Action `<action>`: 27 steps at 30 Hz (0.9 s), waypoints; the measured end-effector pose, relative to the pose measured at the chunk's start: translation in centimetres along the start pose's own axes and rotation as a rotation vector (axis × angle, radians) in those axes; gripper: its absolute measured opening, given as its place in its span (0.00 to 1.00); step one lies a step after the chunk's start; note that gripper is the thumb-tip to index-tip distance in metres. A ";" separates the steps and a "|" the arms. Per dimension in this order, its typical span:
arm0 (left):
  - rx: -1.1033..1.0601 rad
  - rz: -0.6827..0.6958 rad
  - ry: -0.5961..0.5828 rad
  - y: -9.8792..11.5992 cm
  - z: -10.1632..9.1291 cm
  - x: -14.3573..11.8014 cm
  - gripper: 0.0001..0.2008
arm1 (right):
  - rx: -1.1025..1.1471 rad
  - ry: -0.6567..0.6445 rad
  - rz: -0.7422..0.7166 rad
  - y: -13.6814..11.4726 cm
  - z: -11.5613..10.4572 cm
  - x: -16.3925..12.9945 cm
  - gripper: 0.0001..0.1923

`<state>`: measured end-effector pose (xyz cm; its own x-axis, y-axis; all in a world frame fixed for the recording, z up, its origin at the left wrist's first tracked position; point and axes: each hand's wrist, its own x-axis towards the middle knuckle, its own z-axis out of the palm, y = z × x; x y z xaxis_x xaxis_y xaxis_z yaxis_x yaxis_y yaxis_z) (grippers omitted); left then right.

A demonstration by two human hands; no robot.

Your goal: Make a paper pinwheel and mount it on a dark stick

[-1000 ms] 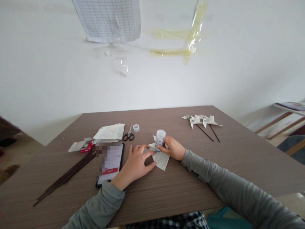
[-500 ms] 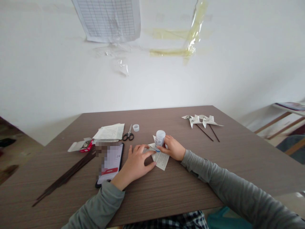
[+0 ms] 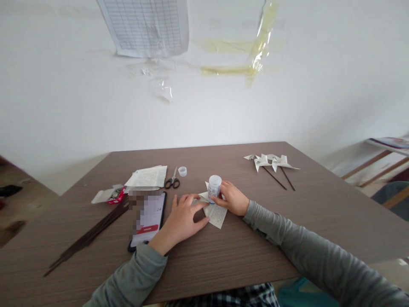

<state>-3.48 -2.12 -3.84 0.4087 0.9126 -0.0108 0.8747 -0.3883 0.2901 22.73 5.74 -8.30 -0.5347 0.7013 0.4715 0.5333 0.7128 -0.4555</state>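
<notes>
On printed paper, right hand grips glue stick, probably uncapped.

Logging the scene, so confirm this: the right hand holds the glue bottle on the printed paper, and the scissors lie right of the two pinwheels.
Wrong on the scissors. The head view shows them left of the two pinwheels, beside the loose cap. The right hand does hold the glue bottle on the printed paper.

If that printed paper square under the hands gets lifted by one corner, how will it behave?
The printed paper square looks thin and already folded, so it would likely flop and bend. It is probably very light and may slide on the smooth table. The left hand presses it flat while the right hand holds the glue bottle on it; freed, it could shift.
</notes>
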 end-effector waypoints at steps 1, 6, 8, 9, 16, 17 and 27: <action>-0.004 -0.003 0.002 0.1 0.0 0.0 0.24 | -0.020 0.002 -0.006 0.0 0.0 0.0 0.16; -0.037 -0.009 0.023 0.2 -0.1 0.0 0.25 | -0.053 0.016 -0.022 0.2 0.1 0.0 0.15; -0.030 -0.011 0.014 0.2 -0.1 0.0 0.23 | -0.047 0.019 -0.030 0.2 0.1 -0.1 0.14; -0.026 -0.012 0.010 0.2 -0.1 0.0 0.23 | -0.043 0.022 -0.035 0.3 0.1 -0.1 0.14; -0.027 -0.023 0.011 0.2 -0.3 -0.1 0.21 | -0.037 0.023 -0.071 0.6 0.2 -0.3 0.12; -0.025 -0.022 0.011 0.2 -0.3 -0.1 0.21 | -0.042 0.024 -0.074 0.6 0.3 -0.3 0.12; -0.007 -0.028 -0.008 0.5 -0.5 -0.1 0.21 | -0.061 0.018 -0.073 0.8 0.3 -0.4 0.11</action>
<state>-3.21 -2.38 -3.24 0.3864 0.9219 -0.0270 0.8839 -0.3618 0.2962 23.14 6.05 -9.10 -0.5618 0.6471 0.5154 0.5330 0.7596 -0.3728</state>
